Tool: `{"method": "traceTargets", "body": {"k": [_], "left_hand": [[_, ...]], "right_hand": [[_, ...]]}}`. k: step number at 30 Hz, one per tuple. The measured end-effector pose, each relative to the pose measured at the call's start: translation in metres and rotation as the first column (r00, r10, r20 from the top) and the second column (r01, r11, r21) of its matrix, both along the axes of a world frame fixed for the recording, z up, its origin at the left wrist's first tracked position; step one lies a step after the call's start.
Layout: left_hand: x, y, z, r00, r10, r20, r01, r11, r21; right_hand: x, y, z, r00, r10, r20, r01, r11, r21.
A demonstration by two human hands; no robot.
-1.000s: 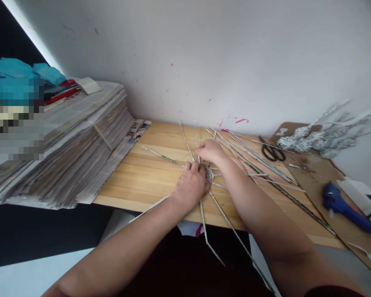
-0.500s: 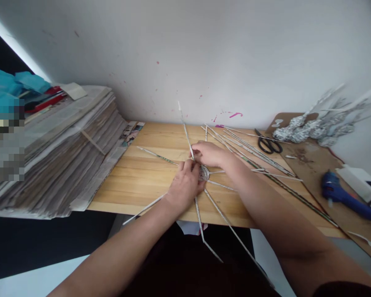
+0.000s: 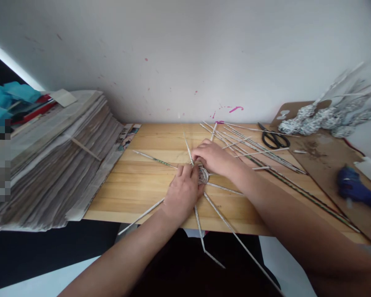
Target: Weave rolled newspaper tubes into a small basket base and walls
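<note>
A small round woven disc [image 3: 203, 175] of rolled newspaper lies on the wooden table, with several paper tubes radiating from it like spokes. My left hand [image 3: 181, 190] is closed over the disc's left side, fingers bent and pressing on its edge. Against its far edge, my right hand [image 3: 210, 156] pinches a thin paper tube [image 3: 188, 145] close to the weave. That tube's upper end is smeared by motion. Both sets of fingertips are close together and partly hidden. One spoke tube [image 3: 148, 156] points left, and another long one [image 3: 231, 229] runs over the front edge.
Loose paper tubes [image 3: 262, 153] lie at the right, beside black-handled scissors [image 3: 273, 139]. Farther right are a blue glue gun [image 3: 357, 185] on brown cardboard [image 3: 317, 167] and wrapped newspaper bundles [image 3: 323, 119]. A tall newspaper stack [image 3: 64, 161] stands left.
The upper end of the tube at my right hand has swung and dropped lower. Behind that hand, a spoke now leans farther right. My left hand stays on the disc; the view has shifted slightly.
</note>
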State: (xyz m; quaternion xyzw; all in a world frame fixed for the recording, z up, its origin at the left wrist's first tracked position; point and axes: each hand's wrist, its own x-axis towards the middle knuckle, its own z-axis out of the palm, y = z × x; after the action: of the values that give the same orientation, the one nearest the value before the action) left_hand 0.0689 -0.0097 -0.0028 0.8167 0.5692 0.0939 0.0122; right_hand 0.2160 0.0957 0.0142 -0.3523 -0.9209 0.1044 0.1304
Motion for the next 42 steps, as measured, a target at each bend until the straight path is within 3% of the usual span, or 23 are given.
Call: {"method": "traceTargets", "body": {"k": [10,17,23,31,36,42], "left_hand": [[0.001,-0.004,-0.004,0.994,-0.064,-0.089,0.069,0.996,0.054],[-0.001,-0.003,-0.004,0.998,-0.051,-0.041,0.053,0.997,0.059],[-0.002,-0.001,0.002,0.998,-0.07,0.003,0.07,0.997,0.035],[-0.008,0.006,0.006,0.978,-0.075,0.196,0.081,0.996,-0.024],[-0.009,0.011,0.005,0.982,-0.087,0.166,0.094,0.995,-0.033],[-0.006,0.011,0.007,0.99,-0.076,0.117,0.082,0.995,-0.049]], "right_hand": [[0.004,-0.002,-0.011,0.999,0.018,-0.048,-0.017,1.0,0.027],[0.002,0.0,-0.015,1.0,0.002,-0.02,-0.001,0.999,0.049],[0.005,-0.006,-0.007,0.997,-0.059,0.042,0.056,0.996,0.071],[0.009,-0.008,0.0,0.995,-0.066,0.069,0.062,0.996,0.063],[0.002,-0.011,0.007,0.981,-0.046,0.189,0.0,0.972,0.237],[0.0,-0.005,0.001,0.984,-0.027,0.174,-0.007,0.982,0.19]]}}
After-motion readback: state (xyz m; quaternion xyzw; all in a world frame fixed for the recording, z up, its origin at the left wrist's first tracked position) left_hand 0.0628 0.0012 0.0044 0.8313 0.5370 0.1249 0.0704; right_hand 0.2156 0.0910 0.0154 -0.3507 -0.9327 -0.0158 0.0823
